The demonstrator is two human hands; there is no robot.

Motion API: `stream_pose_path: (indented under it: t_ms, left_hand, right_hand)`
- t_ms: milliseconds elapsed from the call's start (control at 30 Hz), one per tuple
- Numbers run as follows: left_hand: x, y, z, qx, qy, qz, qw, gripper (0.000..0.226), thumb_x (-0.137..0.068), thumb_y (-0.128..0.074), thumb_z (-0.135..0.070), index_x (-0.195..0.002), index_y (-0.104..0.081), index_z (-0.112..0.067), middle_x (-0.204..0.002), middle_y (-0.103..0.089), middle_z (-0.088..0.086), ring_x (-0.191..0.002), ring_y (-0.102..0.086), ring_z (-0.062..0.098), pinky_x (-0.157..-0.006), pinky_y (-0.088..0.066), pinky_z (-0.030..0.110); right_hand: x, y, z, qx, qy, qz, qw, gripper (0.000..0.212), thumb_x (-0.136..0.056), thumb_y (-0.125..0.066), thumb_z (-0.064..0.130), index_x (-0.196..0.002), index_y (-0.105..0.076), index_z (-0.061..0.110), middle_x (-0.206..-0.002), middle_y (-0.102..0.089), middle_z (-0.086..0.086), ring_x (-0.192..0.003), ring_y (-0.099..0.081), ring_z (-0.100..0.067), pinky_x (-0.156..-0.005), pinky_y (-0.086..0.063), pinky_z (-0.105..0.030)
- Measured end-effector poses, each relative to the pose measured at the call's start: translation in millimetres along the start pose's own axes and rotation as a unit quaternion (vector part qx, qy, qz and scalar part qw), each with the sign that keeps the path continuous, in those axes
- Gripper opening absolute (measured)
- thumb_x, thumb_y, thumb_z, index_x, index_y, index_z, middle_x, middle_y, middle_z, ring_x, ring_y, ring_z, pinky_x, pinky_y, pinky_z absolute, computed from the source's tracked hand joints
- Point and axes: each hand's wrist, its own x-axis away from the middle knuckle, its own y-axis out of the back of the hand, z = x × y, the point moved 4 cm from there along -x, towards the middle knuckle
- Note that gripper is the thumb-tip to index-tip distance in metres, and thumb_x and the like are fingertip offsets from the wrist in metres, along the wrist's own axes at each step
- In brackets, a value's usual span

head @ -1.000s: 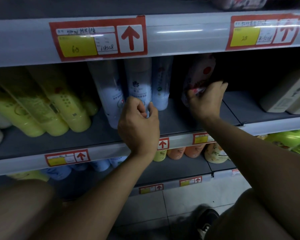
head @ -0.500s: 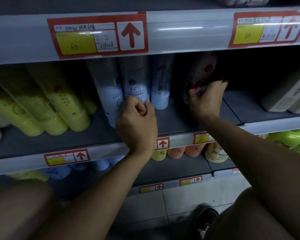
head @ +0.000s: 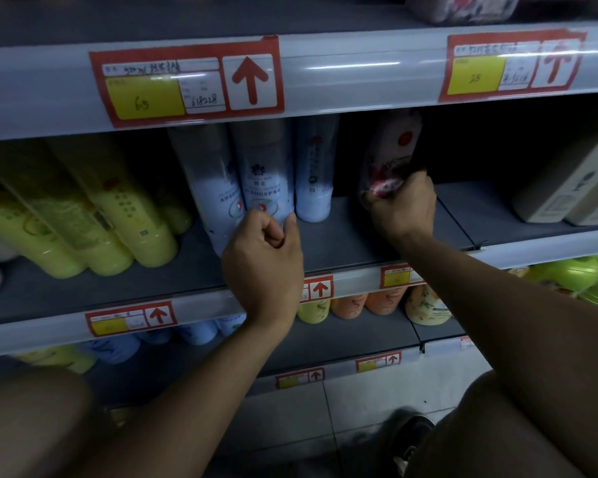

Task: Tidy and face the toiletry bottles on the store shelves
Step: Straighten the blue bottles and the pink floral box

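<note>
Head view: your left hand (head: 263, 267) has its fingers closed round the base of a tall pale-blue plastic bottle (head: 266, 174) on the grey middle shelf (head: 342, 243), likely turning its label forward; your right hand (head: 403, 208) grips a red-and-white pouch (head: 390, 150), steadying it upright.

We cannot see the tops of the three pale blue bottles (head: 266, 174); the upper shelf rail (head: 342, 67) covers them. The base of the middle bottle is hidden behind the left hand (head: 263, 267), so we cannot tell whether the fingers grip it. The right hand (head: 403, 208) covers the lower end of the pink pack (head: 390, 153), whose print is blurred. Handwriting on the price labels (head: 187, 81) is too smeared to read in full. The yellow bottles (head: 118, 215) are blurred. The cream boxes (head: 573, 181) are cut off by the right edge.
</note>
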Motion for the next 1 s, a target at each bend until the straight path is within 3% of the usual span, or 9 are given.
stream_pose_path:
  t_ms: [300, 833, 1000]
  left_hand:
    - [5, 5, -3, 0.003, -0.009, 0.025, 1.0, 0.041, -0.09, -0.079, -0.026, -0.067, -0.048, -0.014, -0.057, -0.05, -0.006, -0.052, -0.05, 0.017, -0.056, -0.048, 0.042]
    - [10, 15, -6, -0.005, -0.02, 0.035, 0.999, 0.043, -0.091, -0.079, -0.028, -0.065, -0.048, -0.013, -0.055, -0.05, -0.005, -0.05, -0.05, 0.018, -0.054, -0.047, 0.042]
    - [12, 19, -8, -0.011, -0.03, 0.039, 0.999, 0.043, -0.091, -0.079, -0.027, -0.065, -0.047, -0.013, -0.056, -0.049, -0.005, -0.051, -0.049, 0.016, -0.054, -0.046, 0.038]
  right_hand:
    - [-2, -4, 1, 0.005, 0.008, 0.002, 1.0, 0.082, -0.076, -0.089, 0.038, -0.139, -0.049, 0.006, -0.138, -0.052, -0.018, -0.129, -0.052, -0.039, -0.111, -0.046, -0.046]
    - [-2, -5, 2, 0.033, 0.016, 0.039, 0.999, 0.082, -0.077, -0.089, 0.043, -0.138, -0.051, 0.003, -0.14, -0.05, -0.019, -0.128, -0.052, -0.039, -0.111, -0.045, -0.043]
    - [0, -6, 7, 0.043, 0.005, 0.068, 0.997, 0.087, -0.078, -0.089, 0.04, -0.141, -0.044, 0.001, -0.143, -0.045, -0.021, -0.13, -0.051, -0.041, -0.112, -0.042, -0.043]
